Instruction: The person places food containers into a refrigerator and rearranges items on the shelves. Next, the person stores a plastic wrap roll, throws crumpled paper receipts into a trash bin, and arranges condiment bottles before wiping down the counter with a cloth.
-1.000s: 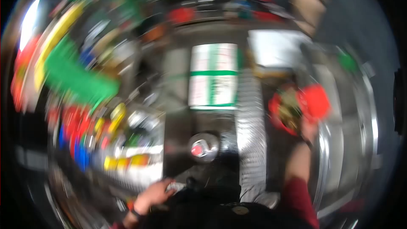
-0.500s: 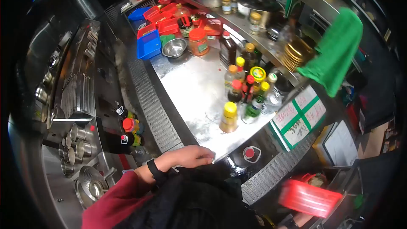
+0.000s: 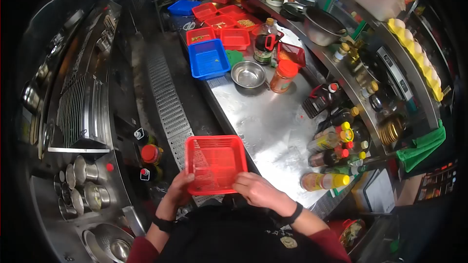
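At far left, metal pots stand grouped beside the cooking area. Next comes the red basket, raised in front of the black garment, off the near end of the table and apart from it, with its inside facing up toward the viewer. It appears to be thin moulded plastic: presumably light, fairly stiff with some give in the walls, not fragile, though smooth enough to slip if wet. The rim and the two near corners look to be the soundest places to take hold; one hand would probably bear it, while two keep it level.

The left hand grasps the basket's near left side, thumb against the wall; its other fingers are mostly hidden, so their exact bend cannot be told. Beyond the basket, on the table, stand a blue tray and then a metal bowl. The right hand grasps the near right corner, its fingers bent at the rim. Farther right are a red-lidded jar, standing near the bowl, a yellow-capped bottle among other bottles, and, at far right, a hanging green cloth.
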